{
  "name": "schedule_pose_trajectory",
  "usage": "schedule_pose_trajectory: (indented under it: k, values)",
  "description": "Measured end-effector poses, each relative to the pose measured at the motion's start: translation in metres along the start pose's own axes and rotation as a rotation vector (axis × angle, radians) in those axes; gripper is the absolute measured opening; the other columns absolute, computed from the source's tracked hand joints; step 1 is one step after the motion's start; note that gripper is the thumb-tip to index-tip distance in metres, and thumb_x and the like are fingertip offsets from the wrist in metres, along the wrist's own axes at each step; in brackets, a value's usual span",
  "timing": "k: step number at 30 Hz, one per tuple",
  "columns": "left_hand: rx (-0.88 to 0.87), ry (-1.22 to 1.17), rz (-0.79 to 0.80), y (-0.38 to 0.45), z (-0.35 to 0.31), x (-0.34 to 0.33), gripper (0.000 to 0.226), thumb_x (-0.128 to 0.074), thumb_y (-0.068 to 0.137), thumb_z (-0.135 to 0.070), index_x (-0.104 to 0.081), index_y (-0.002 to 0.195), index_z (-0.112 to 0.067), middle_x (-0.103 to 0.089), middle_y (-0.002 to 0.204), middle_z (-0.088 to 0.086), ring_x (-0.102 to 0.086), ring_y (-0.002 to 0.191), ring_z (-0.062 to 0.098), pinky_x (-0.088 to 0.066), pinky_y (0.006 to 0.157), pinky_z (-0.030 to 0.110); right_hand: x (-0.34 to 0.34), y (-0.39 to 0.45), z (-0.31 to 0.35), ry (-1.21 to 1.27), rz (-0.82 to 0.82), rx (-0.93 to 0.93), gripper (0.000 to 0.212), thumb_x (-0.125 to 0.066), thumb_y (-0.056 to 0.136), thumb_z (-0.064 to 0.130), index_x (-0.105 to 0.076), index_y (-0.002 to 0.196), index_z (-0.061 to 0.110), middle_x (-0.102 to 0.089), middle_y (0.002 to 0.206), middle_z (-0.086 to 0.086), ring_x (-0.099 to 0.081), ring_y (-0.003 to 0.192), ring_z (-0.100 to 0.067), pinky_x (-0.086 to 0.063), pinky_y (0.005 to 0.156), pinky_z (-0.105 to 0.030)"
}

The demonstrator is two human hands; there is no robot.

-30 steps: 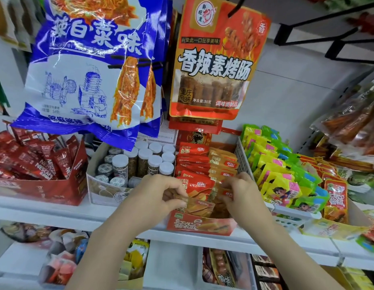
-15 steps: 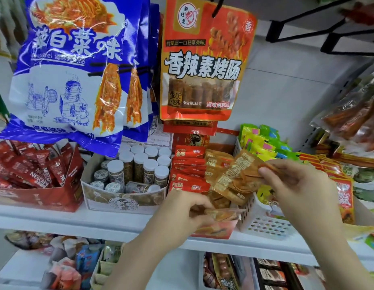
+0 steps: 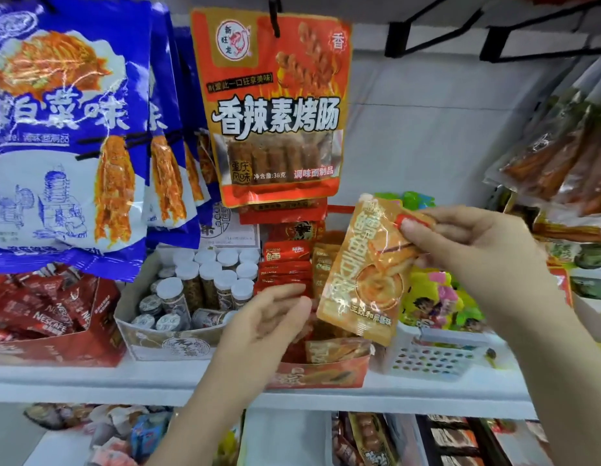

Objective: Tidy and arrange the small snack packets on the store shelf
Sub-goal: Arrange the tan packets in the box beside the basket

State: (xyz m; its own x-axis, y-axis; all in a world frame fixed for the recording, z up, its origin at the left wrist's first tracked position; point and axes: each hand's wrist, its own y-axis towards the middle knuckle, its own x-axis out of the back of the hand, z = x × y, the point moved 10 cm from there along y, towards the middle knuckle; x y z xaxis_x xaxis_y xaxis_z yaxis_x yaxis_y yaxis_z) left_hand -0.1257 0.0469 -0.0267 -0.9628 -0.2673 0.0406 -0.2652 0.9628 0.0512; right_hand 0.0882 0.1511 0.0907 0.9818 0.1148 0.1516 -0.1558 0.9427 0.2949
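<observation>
Right hand pinches orange packets lifted clear of red display box, apparently so the relaxed, empty left hand can straighten packets inside.

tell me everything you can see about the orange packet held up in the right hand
The orange packet is a flat, glossy plastic sachet with large gold characters, a pale round food picture and a red patch at its top corner. The right hand pinches that upper corner, so it hangs tilted in the air above the red display box, in front of the stacked packets. The left hand is beside its lower edge; contact is unclear.
</observation>
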Motion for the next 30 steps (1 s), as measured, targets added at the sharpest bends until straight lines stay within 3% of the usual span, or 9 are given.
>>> schedule_pose_trajectory:
  k: [6, 14, 20, 23, 25, 27, 30]
  values:
    - [0.035, -0.275, 0.081, -0.006, -0.018, -0.026, 0.043, -0.061, 0.076, -0.052, -0.079, 0.098, -0.02, -0.076, 0.103, 0.007, -0.073, 0.093, 0.017, -0.057, 0.075, 0.022, -0.009, -0.004, -0.019, 0.082, 0.006, -0.092, 0.02, -0.081, 0.074, 0.018, -0.075, 0.092, 0.013, -0.076, 0.073, -0.004, -0.069, 0.057, -0.015, -0.053, 0.052, -0.016]
    - [0.009, -0.278, 0.045, -0.006, -0.022, -0.015, 0.038, -0.077, 0.063, -0.027, -0.078, 0.099, -0.014, -0.076, 0.1, 0.014, -0.074, 0.091, 0.027, -0.058, 0.074, 0.025, -0.01, -0.006, -0.024, 0.184, 0.009, -0.159, 0.011, -0.075, 0.082, 0.013, -0.075, 0.092, 0.009, -0.075, 0.074, -0.008, -0.067, 0.057, -0.015, -0.055, 0.055, -0.018]
    - [0.008, -0.329, 0.068, -0.009, -0.029, -0.015, 0.034, -0.073, 0.066, -0.034, -0.079, 0.094, -0.015, -0.076, 0.097, 0.014, -0.074, 0.086, 0.021, -0.057, 0.07, 0.022, -0.015, -0.007, -0.027, 0.223, 0.023, -0.201, 0.009, -0.073, 0.082, 0.011, -0.075, 0.089, 0.006, -0.074, 0.071, -0.008, -0.066, 0.057, -0.014, -0.051, 0.05, -0.017]
    - [0.165, -0.61, 0.133, -0.013, -0.022, -0.027, 0.062, -0.052, 0.075, -0.062, -0.079, 0.096, -0.011, -0.075, 0.101, 0.016, -0.074, 0.087, 0.025, -0.061, 0.069, 0.032, -0.028, -0.01, -0.022, 0.308, 0.135, -0.186, 0.015, -0.073, 0.078, 0.018, -0.074, 0.089, 0.008, -0.073, 0.075, -0.005, -0.066, 0.063, -0.011, -0.051, 0.053, -0.016]
    - [0.261, -0.724, 0.261, -0.019, -0.023, -0.046, 0.074, -0.041, 0.084, -0.069, -0.074, 0.109, -0.008, -0.069, 0.118, 0.022, -0.069, 0.104, 0.034, -0.06, 0.082, 0.042, -0.044, -0.014, -0.018, 0.428, 0.237, -0.176, 0.017, -0.069, 0.076, 0.021, -0.073, 0.088, 0.01, -0.072, 0.077, -0.004, -0.065, 0.066, -0.009, -0.053, 0.057, -0.017]
    - [0.308, -0.71, 0.405, -0.028, -0.026, -0.066, 0.063, -0.052, 0.091, -0.059, -0.068, 0.12, -0.006, -0.063, 0.126, 0.026, -0.067, 0.109, 0.037, -0.057, 0.091, 0.045, -0.059, -0.019, -0.013, 0.555, 0.313, -0.165, 0.013, -0.067, 0.077, 0.02, -0.073, 0.085, 0.013, -0.071, 0.078, -0.005, -0.065, 0.068, -0.009, -0.055, 0.062, -0.018]
    - [0.308, -0.794, 0.495, -0.033, -0.031, -0.078, 0.057, -0.088, 0.069, -0.032, -0.071, 0.115, -0.002, -0.072, 0.099, 0.017, -0.071, 0.077, 0.021, -0.061, 0.067, 0.028, -0.071, -0.024, -0.006, 0.646, 0.377, -0.155, 0.018, -0.064, 0.078, 0.02, -0.074, 0.092, 0.013, -0.074, 0.089, -0.007, -0.069, 0.08, -0.014, -0.058, 0.074, -0.021]
